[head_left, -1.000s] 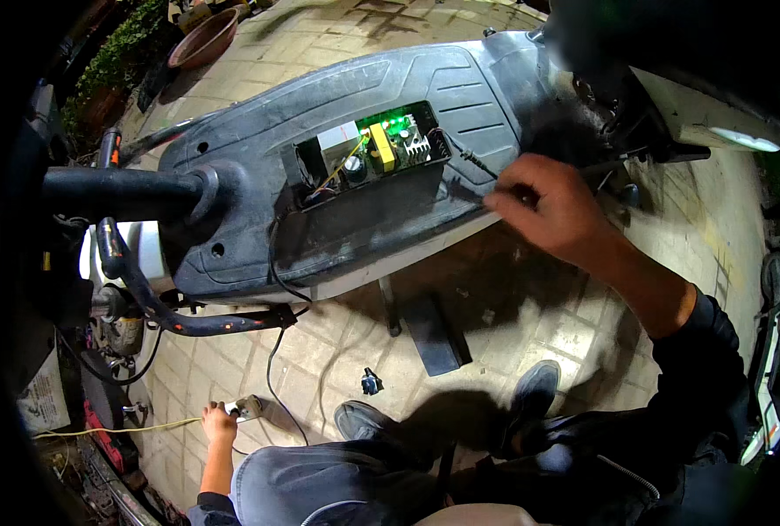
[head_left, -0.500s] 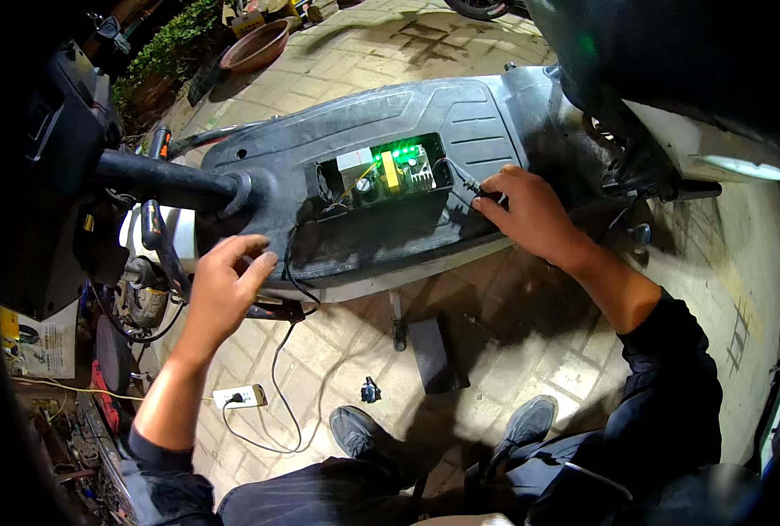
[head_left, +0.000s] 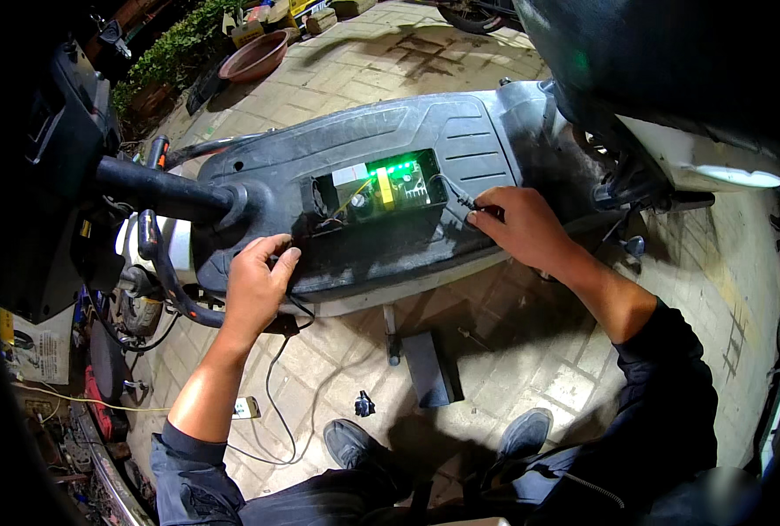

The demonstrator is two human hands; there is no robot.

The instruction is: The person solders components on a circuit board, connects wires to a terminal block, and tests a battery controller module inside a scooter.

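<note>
An open charger lies on the scooter's dark grey footboard, showing a circuit board, a yellow-wrapped transformer and glowing green lights. My right hand pinches a dark cable plug just right of the charger; its lead runs into that end. Close to the charger's left end, my left hand has thumb and fingers curled together beside a black power cord. What its fingertips grip, if anything, is hidden. The cord hangs off the footboard to the paving.
A white power strip lies partly behind my left forearm. A dark rectangular cover and a small black part are on the paving near my shoes. The scooter's steering column stands left; a basin sits beyond.
My left hand has moved right and up, to the charger's left end by the cord. My right hand keeps its hold on the plug. The view has shifted slightly.
</note>
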